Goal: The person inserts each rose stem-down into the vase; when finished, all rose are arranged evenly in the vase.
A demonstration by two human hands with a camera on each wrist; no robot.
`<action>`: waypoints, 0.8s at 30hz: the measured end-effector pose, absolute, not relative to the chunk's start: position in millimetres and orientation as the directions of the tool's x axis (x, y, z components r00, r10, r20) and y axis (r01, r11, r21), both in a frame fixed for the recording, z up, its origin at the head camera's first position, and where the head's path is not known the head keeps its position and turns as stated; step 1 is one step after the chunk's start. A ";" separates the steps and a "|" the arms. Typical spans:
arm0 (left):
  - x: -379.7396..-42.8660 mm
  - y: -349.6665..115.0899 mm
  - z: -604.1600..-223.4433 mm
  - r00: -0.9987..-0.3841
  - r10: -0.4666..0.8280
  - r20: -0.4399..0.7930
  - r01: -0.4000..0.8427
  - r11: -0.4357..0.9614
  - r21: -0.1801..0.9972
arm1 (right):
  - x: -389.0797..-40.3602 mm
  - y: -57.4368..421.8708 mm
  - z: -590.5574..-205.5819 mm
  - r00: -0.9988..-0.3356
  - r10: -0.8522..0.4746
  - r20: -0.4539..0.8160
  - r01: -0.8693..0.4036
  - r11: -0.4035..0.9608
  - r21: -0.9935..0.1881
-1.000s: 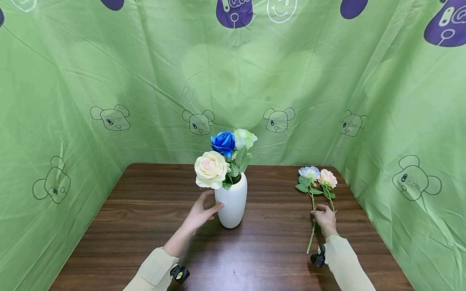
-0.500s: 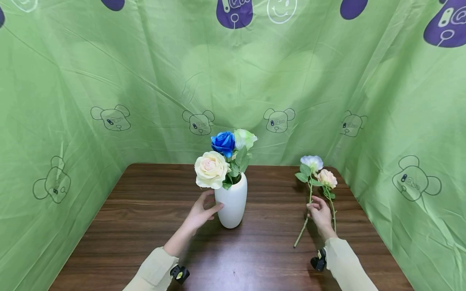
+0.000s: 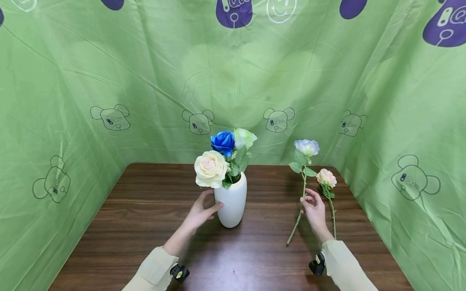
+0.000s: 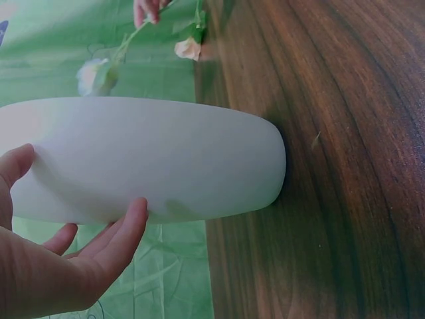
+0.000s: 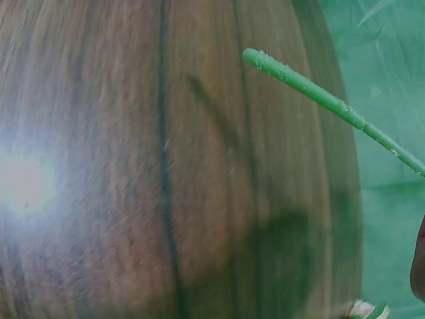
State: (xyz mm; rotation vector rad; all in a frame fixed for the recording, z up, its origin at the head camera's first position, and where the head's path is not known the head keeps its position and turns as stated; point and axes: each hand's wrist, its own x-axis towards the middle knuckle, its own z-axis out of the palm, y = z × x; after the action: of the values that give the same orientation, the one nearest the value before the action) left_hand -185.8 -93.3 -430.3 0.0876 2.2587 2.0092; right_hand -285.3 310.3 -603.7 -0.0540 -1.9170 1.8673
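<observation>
The white vase (image 3: 231,206) stands upright near the middle of the table, holding a blue rose (image 3: 222,143), a cream rose (image 3: 211,169) and a pale green flower (image 3: 244,138). My left hand (image 3: 198,212) grips its left side, thumb on the near face and fingers curving round behind. At the right, my right hand (image 3: 314,212) pinches the stem of a pale blue-white flower (image 3: 307,147) between thumb and fingers, bloom up. In the right wrist view the stem's lower end (image 5: 305,86) hangs over the table with its shadow below.
A peach flower (image 3: 326,178) lies on the brown wooden table (image 3: 153,190) just right of my right hand. Green printed cloth (image 3: 233,81) hangs behind the table and along both sides. Each wrist bears a small black camera.
My right hand has lifted the pale blue-white flower off the table, moving it up and left, and its stem has tilted. The peach flower stays behind. My left hand has kept its place.
</observation>
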 end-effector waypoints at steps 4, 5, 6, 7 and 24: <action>-185.9 -93.6 -430.3 -0.991 0.121 -0.049 -0.035 0.119 0.992 | -276.9 297.3 -578.7 -0.905 0.221 0.364 -0.375 -0.013 -0.927; -185.9 -93.5 -430.4 -0.991 0.121 -0.051 -0.036 0.120 0.992 | -272.8 292.2 -569.0 -0.907 0.192 0.375 -0.390 -0.045 -0.920; -185.8 -93.6 -430.4 -0.991 0.121 -0.051 -0.037 0.121 0.992 | -267.4 285.6 -557.0 -0.907 0.168 0.387 -0.402 -0.061 -0.914; -185.7 -93.5 -430.4 -0.991 0.122 -0.053 -0.038 0.121 0.992 | -266.4 282.2 -552.0 -0.902 0.148 0.406 -0.420 -0.080 -0.904; -185.7 -94.5 -430.2 -0.990 0.130 -0.052 -0.037 0.116 0.993 | -305.7 252.3 -532.4 -0.839 0.148 0.524 -0.544 -0.166 -0.823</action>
State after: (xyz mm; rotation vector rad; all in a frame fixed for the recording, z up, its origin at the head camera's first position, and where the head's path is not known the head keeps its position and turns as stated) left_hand -185.7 -94.5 -430.2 0.0946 2.2496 2.0067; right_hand -305.7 252.3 -532.4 0.4513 -1.6569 2.0491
